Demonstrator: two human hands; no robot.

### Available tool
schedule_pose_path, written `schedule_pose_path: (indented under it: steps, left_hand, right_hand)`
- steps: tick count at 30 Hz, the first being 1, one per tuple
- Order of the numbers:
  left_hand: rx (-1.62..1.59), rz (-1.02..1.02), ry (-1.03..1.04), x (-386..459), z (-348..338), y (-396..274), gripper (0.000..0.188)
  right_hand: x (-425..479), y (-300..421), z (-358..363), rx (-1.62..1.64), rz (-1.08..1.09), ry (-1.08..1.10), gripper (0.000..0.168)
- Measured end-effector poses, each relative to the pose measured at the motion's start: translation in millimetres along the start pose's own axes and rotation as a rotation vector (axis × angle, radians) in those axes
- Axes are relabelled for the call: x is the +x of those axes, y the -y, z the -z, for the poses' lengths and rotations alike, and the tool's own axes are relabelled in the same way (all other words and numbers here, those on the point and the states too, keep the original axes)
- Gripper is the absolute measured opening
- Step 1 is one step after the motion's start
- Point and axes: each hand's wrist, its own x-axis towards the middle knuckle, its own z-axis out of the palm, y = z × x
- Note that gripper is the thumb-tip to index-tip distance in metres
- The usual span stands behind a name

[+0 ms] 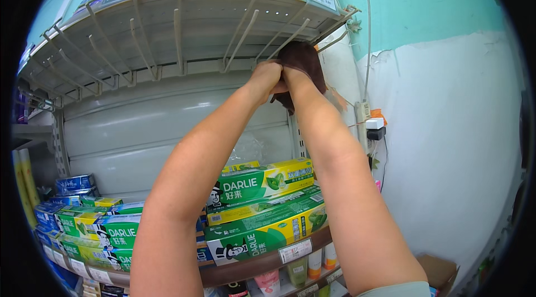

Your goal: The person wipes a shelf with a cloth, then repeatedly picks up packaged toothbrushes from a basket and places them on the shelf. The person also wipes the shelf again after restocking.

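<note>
Both my arms reach up and forward to the right end of the upper shelf. A dark brown cloth [302, 60] hangs there, beneath the rightmost wire hooks. My left hand [270, 77] has its fingers curled at the cloth's left edge and appears to grip it. Most of my right hand [292, 74] is covered by the cloth, with just the wrist area showing, so its fingers are hidden. Close above the hands a pale metal prong [289, 39] slants out from under the upper shelf [201, 16].
Darlie toothpaste boxes [238, 190] are stacked on the lower shelf [251, 269], with tubes [298, 272] beneath. Several hooks [178, 41] project under the upper shelf. A power strip [362, 123] with plugs is mounted at right, by a white wall [444, 129]. A cardboard box [437, 269] stands lower right.
</note>
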Motion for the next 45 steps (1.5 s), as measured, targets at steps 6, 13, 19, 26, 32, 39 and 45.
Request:
schedule_pose_path:
  steps: [6,13,19,26,32,39,45]
  left_hand:
    - [-0.011,-0.015,0.0,-16.4,-18.9,-14.6,0.036]
    - [-0.115,-0.054,0.098,-30.7,-40.2,-32.6,0.038]
    - [-0.151,-0.066,0.148,-48.0,-61.1,-53.8,0.037]
    - [-0.214,-0.083,0.176,-55.8,-81.1,-58.9,0.036]
    - [-0.172,-0.002,-0.048,-73.0,-83.3,-47.0,0.037]
    - [-0.233,0.097,-0.03,-76.0,-42.0,-19.7,0.036]
    - [-0.217,0.112,-0.174,-79.0,-11.9,-10.1,0.035]
  right_hand:
    - [-13.7,-20.9,28.3,0.183,-0.026,-0.247,0.032]
    - [-12.2,-45.3,51.6,0.515,-0.154,-0.29,0.03]
    - [-27.6,-41.3,100.9,0.576,-0.365,-0.311,0.035]
    - [-43.5,-56.5,129.0,0.579,-0.213,-0.411,0.029]
    - [-77.6,-54.6,130.2,-0.182,0.133,-0.423,0.023]
    - [-103.3,-4.4,105.9,-0.125,0.359,-0.159,0.022]
    - [-78.1,18.8,45.8,-0.014,0.399,-0.255,0.022]
